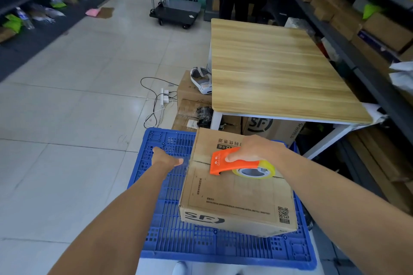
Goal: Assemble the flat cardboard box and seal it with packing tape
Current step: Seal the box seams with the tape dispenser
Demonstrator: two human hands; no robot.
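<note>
A brown cardboard box point(237, 198) with closed flaps lies on a blue plastic pallet point(169, 239). My right hand point(257, 149) grips an orange tape dispenser point(230, 162) with a yellowish tape roll point(254, 171), pressed on the box's top along the centre seam. My left hand point(166, 158) is at the box's left edge, fingers pinched together at a strip of clear tape that hangs over that side. The seam under the dispenser is hidden.
A wooden-topped table point(279, 69) stands just behind the box, with cartons point(274, 128) beneath it. A power strip and cables point(164, 96) lie on the tiled floor. Shelves line both sides; a flat trolley point(176, 14) stands at the back.
</note>
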